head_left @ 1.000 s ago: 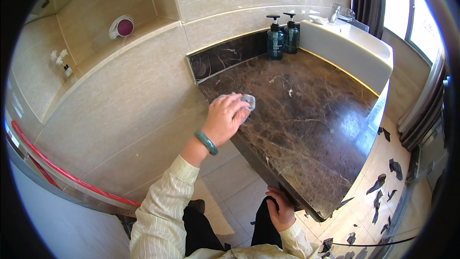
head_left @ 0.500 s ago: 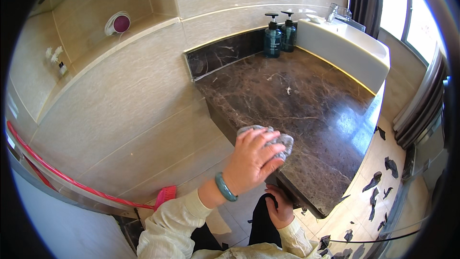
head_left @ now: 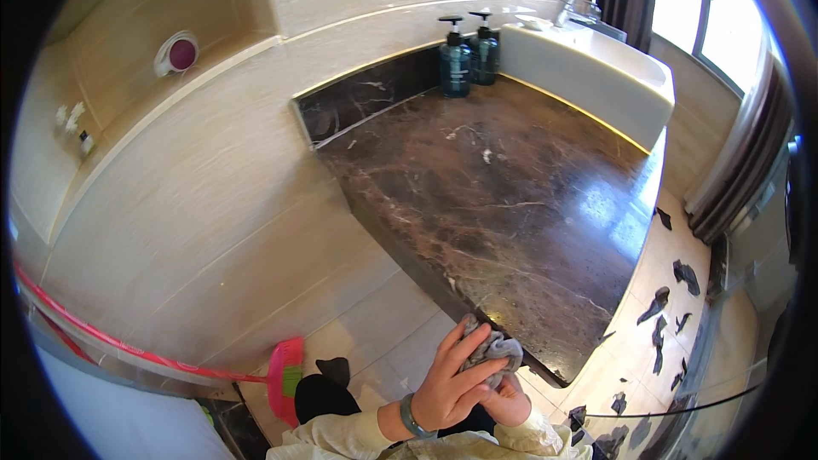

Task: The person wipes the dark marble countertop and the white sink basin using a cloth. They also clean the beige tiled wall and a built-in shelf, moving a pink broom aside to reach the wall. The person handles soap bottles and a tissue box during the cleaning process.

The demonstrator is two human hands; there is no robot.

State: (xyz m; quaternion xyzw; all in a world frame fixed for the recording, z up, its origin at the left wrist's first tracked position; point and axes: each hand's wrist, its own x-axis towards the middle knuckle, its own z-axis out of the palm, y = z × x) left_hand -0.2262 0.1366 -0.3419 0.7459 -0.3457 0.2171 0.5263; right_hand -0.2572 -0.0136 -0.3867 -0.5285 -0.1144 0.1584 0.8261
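From where I stand, the person has both hands together low down by the near edge of the brown marble bench [head_left: 511, 204]. The left hand [head_left: 449, 379], with a green bangle [head_left: 411, 416] round its wrist, is grasping a crumpled grey cloth [head_left: 496, 353], the fingers laid across it. The right hand [head_left: 509, 400] is pressed up to the lower side of that same cloth, thumb upward; most of its fingers are hidden, so I can't tell whether it grips the cloth or only props it. The cloth sits just beside the bench's edge, near the front corner, and I can't make out whether it touches the stone.

At the far end of the bench two dark teal pump bottles [head_left: 455, 66] stand upright side by side, near a white washbasin [head_left: 588, 85] with a chrome tap [head_left: 566, 10]. A pale scrap [head_left: 486, 156] lies out on the marble.

Over on the left, a pink broom [head_left: 285, 375] with green bristles has its head near the person's dark shoe [head_left: 334, 370]. Torn black scraps [head_left: 654, 305] are scattered across the tiled floor [head_left: 635, 345] to the right, short of a dark curtain [head_left: 741, 192]
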